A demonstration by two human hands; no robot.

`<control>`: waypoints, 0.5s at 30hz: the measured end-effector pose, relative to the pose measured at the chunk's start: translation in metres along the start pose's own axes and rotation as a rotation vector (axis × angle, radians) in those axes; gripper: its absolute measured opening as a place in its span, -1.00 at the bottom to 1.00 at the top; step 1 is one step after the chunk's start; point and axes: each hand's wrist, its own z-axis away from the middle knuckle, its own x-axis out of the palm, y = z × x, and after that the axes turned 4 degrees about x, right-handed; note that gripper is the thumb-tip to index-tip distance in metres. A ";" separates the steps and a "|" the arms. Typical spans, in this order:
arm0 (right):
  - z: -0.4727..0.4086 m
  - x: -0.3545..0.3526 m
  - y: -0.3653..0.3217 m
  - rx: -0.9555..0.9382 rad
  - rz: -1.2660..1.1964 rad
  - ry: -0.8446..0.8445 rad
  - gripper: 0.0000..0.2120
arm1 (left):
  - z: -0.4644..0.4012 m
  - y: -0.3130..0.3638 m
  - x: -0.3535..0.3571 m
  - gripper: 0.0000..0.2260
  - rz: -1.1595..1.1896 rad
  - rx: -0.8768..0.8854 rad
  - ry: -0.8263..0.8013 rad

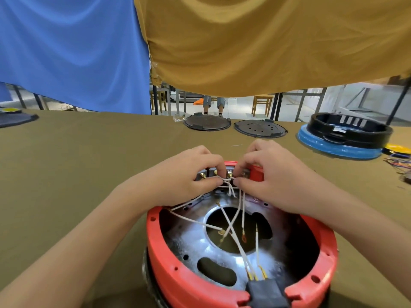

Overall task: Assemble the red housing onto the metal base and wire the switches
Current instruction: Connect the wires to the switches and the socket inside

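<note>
The red housing (169,258) sits over the shiny metal base (193,243) at the near middle of the table. A row of switches (229,173) with brass terminals lines its far wall. Several white wires (233,221) run from the switches across the base to a black connector block (265,290) at the near rim. My left hand (189,176) and my right hand (266,176) meet at the switch row, and both pinch the same white wire end between thumb and fingers, right at a terminal. My fingers hide part of the switches.
Two dark round discs (206,122) (260,128) lie at the table's far edge. A black ring on a blue housing (342,138) stands far right, with loose coloured wires (398,163) beside it. Blue and mustard cloths hang above; a person's legs (213,104) stand beyond.
</note>
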 end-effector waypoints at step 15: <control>0.002 -0.003 -0.001 -0.050 0.021 -0.050 -0.92 | 0.002 0.001 -0.001 -0.90 0.038 0.037 0.019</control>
